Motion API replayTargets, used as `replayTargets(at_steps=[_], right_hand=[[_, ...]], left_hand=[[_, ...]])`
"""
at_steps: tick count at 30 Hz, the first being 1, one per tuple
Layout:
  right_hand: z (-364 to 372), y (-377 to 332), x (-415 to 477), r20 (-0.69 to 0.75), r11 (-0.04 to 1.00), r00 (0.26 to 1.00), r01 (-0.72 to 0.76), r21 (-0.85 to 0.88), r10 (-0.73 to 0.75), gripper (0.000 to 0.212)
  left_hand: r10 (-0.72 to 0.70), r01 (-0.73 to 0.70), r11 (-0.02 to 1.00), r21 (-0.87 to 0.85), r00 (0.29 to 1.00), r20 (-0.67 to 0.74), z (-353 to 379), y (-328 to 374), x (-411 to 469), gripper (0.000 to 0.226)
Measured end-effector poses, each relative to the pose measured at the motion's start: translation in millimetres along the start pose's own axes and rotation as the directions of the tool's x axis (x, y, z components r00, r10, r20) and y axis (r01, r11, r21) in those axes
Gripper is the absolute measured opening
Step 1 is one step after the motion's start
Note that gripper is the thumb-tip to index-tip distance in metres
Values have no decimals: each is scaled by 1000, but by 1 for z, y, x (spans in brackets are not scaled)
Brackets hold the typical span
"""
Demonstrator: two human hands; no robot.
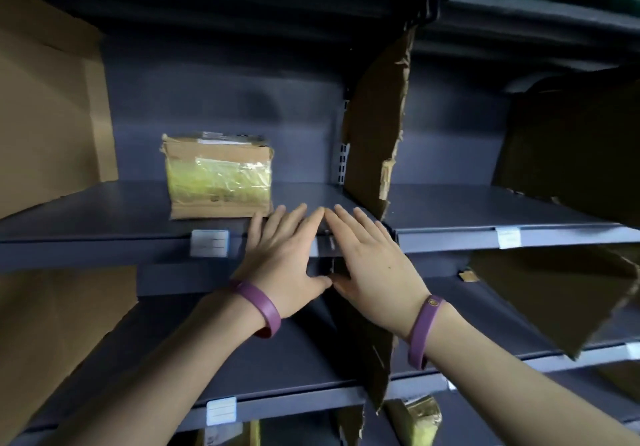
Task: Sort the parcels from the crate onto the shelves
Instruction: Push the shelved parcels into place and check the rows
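Observation:
A small cardboard parcel (pixel 218 177) wrapped in yellow-green tape stands on the grey metal shelf (pixel 104 217), left of centre. My left hand (pixel 284 255) and my right hand (pixel 370 258) are both flat, palms down and fingers spread, side by side at the shelf's front edge just right of the parcel. Their index fingertips and thumbs nearly touch each other. Neither hand holds anything. The left hand's fingertips lie close to the parcel's lower right corner. Both wrists wear purple bands. The crate is out of view.
A torn cardboard divider (pixel 377 134) stands upright just right of my hands. Cardboard panels (pixel 45 106) line the left side, and dark cardboard (pixel 571 140) fills the right bay. White labels (pixel 209 243) sit on the shelf edges. Another taped parcel (pixel 419 418) lies on a lower shelf.

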State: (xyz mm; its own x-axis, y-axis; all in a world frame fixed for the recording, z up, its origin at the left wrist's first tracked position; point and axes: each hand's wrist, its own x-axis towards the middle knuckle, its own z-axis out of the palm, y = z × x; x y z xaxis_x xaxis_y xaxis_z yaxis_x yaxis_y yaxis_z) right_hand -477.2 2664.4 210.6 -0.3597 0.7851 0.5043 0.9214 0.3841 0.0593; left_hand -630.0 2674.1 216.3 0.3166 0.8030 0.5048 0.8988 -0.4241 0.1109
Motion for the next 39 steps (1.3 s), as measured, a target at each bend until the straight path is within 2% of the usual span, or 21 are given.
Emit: replayTargets(at_steps=[6,13,17,24,29,39], right_hand=[[-33,85,-76,-17,995,996,-91,-40,91,79],[-92,218,-194,1,966,974,-226,-127,228,71],[-126,285,-257,27,938,945,-319,-139,326,72],[-165,372,-328,18,891,901,-425,-161,433,75],[-174,434,-361,34,866,877,-466,-179,479,75],[-150,584,-355,98,879,886,-426,-216,454,77]], left_hand=[[49,-49,999,22,998,26,18,105,8,83],[65,-66,997,37,997,37,44,261,11,75],[116,-119,989,83,992,39,57,345,13,73],[231,-233,971,50,972,32,75,465,38,72],[279,-280,959,32,959,44,104,528,64,73],[209,-210,978,16,977,52,180,618,156,73]])
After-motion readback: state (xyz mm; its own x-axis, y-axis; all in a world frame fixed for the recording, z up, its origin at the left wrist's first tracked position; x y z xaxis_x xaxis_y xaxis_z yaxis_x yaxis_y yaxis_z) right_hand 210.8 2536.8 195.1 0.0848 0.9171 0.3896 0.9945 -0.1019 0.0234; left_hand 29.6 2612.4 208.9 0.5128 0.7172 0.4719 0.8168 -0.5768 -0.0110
